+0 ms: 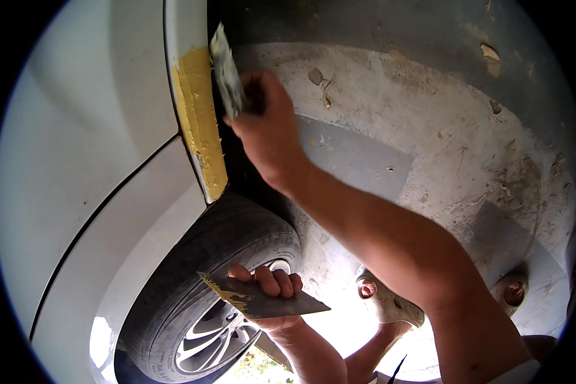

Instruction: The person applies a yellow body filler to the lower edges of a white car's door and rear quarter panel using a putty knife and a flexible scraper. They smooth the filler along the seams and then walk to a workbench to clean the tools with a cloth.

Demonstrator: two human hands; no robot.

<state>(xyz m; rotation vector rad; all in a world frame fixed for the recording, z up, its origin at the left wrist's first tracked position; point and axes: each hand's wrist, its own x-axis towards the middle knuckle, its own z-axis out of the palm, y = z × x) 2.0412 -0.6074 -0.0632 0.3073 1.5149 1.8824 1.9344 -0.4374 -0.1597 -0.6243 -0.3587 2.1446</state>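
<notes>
My right hand (269, 125) is closed around a putty knife (227, 73), its blade smeared with pale filler. The blade stands beside a band of yellow body filler (200, 118) on the sill of a white car (89, 96); whether it touches the band I cannot tell. The filler has ridges and rough edges. Lower down, in front of the wheel, my left hand (275, 288) grips a flat metal filler plate (262, 297). Yellow filler clings to the left end of that plate. Fingers curl over its far edge while the palm is underneath.
The car's black tyre (205, 237) and silver wheel rim (217, 336) sit below the sill. Stained concrete floor (365, 83) with grey patches and small debris spreads to the right. My feet in clog-like shoes (390, 304) stand at the lower right.
</notes>
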